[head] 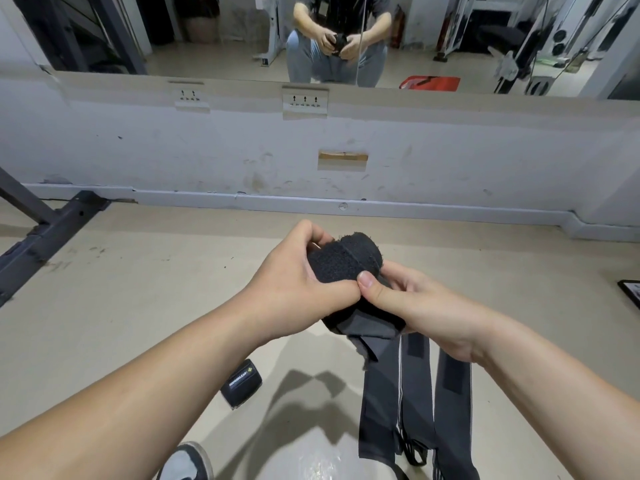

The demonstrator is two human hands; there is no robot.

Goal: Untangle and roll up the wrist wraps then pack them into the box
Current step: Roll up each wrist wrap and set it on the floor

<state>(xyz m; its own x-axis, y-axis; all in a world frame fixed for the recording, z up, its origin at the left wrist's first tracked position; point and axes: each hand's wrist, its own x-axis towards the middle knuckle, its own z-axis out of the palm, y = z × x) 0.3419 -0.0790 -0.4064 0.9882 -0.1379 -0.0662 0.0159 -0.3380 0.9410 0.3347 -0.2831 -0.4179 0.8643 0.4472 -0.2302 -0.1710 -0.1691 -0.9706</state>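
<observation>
- At the far left, a dark steel rack foot (pixel 52 233) sits on the floor (pixel 138 289), well apart from our work.
- Lower down, a rolled wrap (pixel 241 384) lies on the floor near our shoe (pixel 185 462). We judge it is finished and set within reach for packing.
- Our left hand (pixel 294 285) has its grip closed round the black roll (pixel 343 261), with the fingers curled over its far side. It acts as the anchor, so the wound turns cannot spring loose.
- The black roll is held in the air between both hands, above the floor, with its fuzzy fastening face turned up toward us.
- Our right hand (pixel 426 306) also grips the roll. The thumb presses on the near edge, touching the left thumb, and the fingers sit under the grey fabric. We think this hand feeds and tightens the next turn.
- The grey straps (pixel 415 393) hang from the roll toward the floor, several lengths side by side. Hanging lets their weight pull them straight. Whether they are one wrap or two, we cannot tell.
- At the right edge, a dark flat object (pixel 630 292) lies on the floor, cut off by the frame. It may be the box, but we cannot tell.
</observation>
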